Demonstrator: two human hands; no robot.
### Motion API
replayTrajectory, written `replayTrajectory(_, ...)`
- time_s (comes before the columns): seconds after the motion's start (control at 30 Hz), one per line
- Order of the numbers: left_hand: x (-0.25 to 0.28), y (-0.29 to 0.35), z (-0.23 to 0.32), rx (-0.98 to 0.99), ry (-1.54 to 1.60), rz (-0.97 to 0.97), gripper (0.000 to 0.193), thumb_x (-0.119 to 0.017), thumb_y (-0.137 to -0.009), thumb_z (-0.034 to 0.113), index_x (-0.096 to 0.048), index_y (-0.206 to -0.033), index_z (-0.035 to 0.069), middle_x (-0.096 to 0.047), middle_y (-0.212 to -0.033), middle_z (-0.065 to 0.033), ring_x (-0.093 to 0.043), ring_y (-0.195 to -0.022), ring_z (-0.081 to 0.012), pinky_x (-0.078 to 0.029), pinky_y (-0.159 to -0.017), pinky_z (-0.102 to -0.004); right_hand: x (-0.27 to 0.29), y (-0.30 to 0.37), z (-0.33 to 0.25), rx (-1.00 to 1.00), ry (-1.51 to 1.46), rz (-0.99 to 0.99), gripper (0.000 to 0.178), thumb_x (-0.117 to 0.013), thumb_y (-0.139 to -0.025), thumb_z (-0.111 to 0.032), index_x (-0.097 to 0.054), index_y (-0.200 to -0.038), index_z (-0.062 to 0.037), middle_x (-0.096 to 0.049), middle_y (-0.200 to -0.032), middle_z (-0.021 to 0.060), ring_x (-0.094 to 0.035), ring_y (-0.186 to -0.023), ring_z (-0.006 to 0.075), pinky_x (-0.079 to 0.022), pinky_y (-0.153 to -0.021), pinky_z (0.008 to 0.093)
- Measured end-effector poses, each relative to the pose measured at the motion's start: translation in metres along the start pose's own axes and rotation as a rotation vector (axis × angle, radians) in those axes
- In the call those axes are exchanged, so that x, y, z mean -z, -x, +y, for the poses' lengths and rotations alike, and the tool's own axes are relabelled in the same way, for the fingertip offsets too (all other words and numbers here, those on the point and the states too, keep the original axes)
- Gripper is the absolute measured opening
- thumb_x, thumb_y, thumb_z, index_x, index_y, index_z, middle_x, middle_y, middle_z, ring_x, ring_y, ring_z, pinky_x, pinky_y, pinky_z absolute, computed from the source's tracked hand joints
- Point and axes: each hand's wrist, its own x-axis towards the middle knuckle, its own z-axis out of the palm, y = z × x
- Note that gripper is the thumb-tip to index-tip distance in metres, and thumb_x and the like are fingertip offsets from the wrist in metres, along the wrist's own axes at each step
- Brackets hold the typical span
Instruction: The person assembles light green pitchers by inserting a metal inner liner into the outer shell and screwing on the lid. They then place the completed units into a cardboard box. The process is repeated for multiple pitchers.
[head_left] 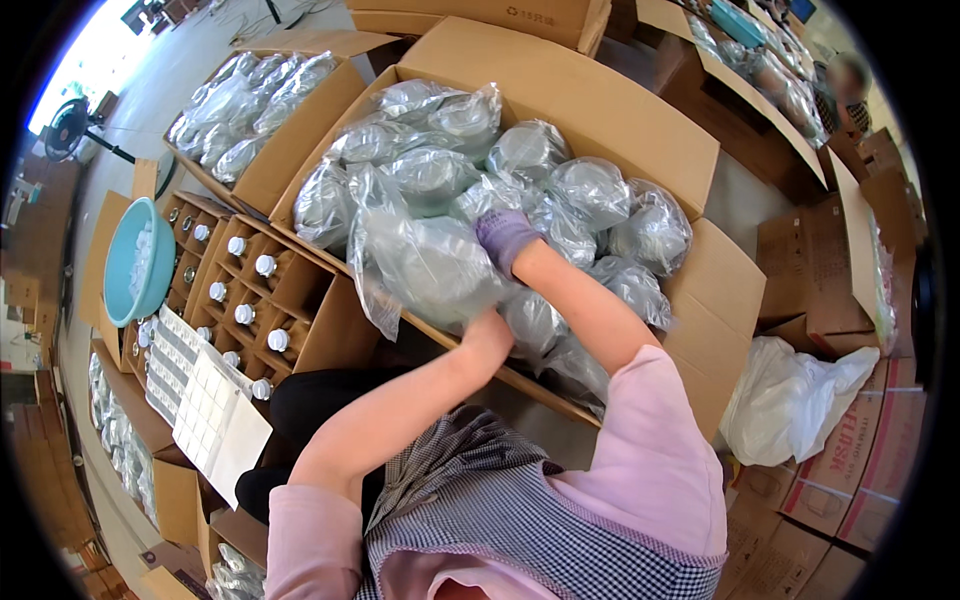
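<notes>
A clear plastic bag [430, 265] with a rounded, see-through vessel inside lies across the near edge of a big open carton [590, 110]. My left hand [488, 335], bare, is at the bag's lower right end and grips it; its fingertips are hidden by the plastic. My right hand [505, 238] wears a purple glove, and its curled fingers hold the bag's upper right side. Around both hands the carton is filled with several more bagged clear vessels [590, 190].
Left of the carton stands a divided box [290, 285] of white-capped bottles. A blue basin [140, 260] and label sheets [215, 400] rest on boxes there. Another carton of bagged pieces [250, 110] is beyond. A white plastic bag [790, 400] lies on boxes at right.
</notes>
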Motion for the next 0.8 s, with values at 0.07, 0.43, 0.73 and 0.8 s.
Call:
replayTrajectory(0.07, -0.006, -0.015, -0.021, -0.095, 0.214, -0.255, 0.023, -0.062, -0.084, 0.023, -0.077, -0.099, 0.013, -0.073, -0.103, -0.0088, -0.068, -0.097, -0.0233, -0.043, -0.098, -0.0428, 0.009, 0.002, 0.004, 0.060, 0.035, -0.038, 0.021, -0.062, -0.081, -0.014, -0.075, -0.095, -0.0059, -0.072, -0.099, 0.0174, -0.070, -0.094, 0.0339, -0.055, -0.082, 0.0422)
replayTrajectory(0.43, 0.032, 0.044, -0.036, -0.009, 0.818, 0.011, 0.019, -0.062, -0.087, 0.016, -0.070, -0.089, -0.002, -0.066, -0.099, -0.0174, -0.065, -0.095, -0.0355, -0.053, -0.082, -0.0439, 0.024, -0.019, 0.024, 0.250, -0.479, 0.411, 0.027, -0.057, -0.086, -0.021, -0.070, -0.107, -0.0111, -0.070, -0.103, 0.0172, -0.066, -0.095, 0.0354, -0.052, -0.085, 0.0418)
replayTrajectory(0.73, 0.068, 0.214, -0.055, 0.083, 1.320, 0.409, 0.019, -0.071, -0.082, 0.006, -0.069, -0.101, 0.002, -0.062, -0.083, -0.0104, -0.061, -0.077, -0.0279, -0.051, -0.070, -0.0369, -0.048, -0.148, -0.021, -0.297, 0.542, -0.466, 0.036, -0.056, -0.093, -0.027, -0.067, -0.125, -0.0154, -0.062, -0.132, 0.0070, -0.055, -0.123, 0.0296, -0.041, -0.090, 0.0588)
replayTrajectory(0.8, 0.066, 0.237, -0.051, 0.202, 1.353, 0.413, 0.018, -0.071, -0.083, 0.006, -0.070, -0.101, 0.002, -0.060, -0.079, -0.0089, -0.060, -0.072, -0.0263, -0.050, -0.066, -0.0364, -0.065, -0.173, -0.026, -0.323, 0.566, -0.523, 0.038, -0.055, -0.093, -0.029, -0.065, -0.127, -0.0151, -0.060, -0.134, 0.0066, -0.054, -0.124, 0.0297, -0.040, -0.092, 0.0588)
